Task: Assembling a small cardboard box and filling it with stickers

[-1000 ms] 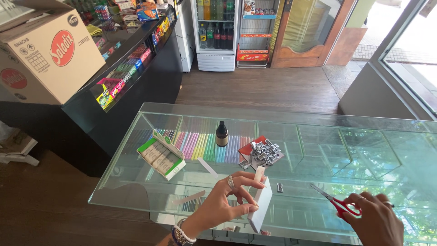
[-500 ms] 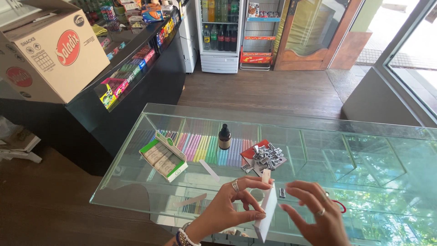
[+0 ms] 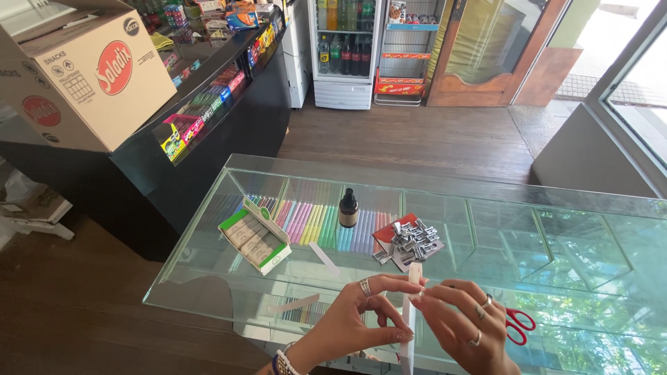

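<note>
A: What is held at the moment?

B: A narrow white paper strip [image 3: 410, 316] is pinched upright between both hands; the left hand [image 3: 354, 323] is closed on its lower edge with thumb and fingertip, the right hand [image 3: 462, 323] is closed on its upper end, fingers curled round it.

A: And what lies round the hands?

B: Just beyond the right hand's fingertips a heap of small metal clips [image 3: 411, 241] is seen on a red card; red-handled scissors [image 3: 517, 325] lie on the glass counter [image 3: 556, 243] close beside the right wrist; a loose strip [image 3: 324, 258] and an open green-and-white box [image 3: 254, 237] are found beyond the left hand, a small dark dropper bottle [image 3: 348, 208] farther off.

A: How is the strip best handled?

B: Probably it should be kept taut and straight; the edges should be lined up before any crease is pressed, and light pressure used so the paper is not crumpled.
</note>
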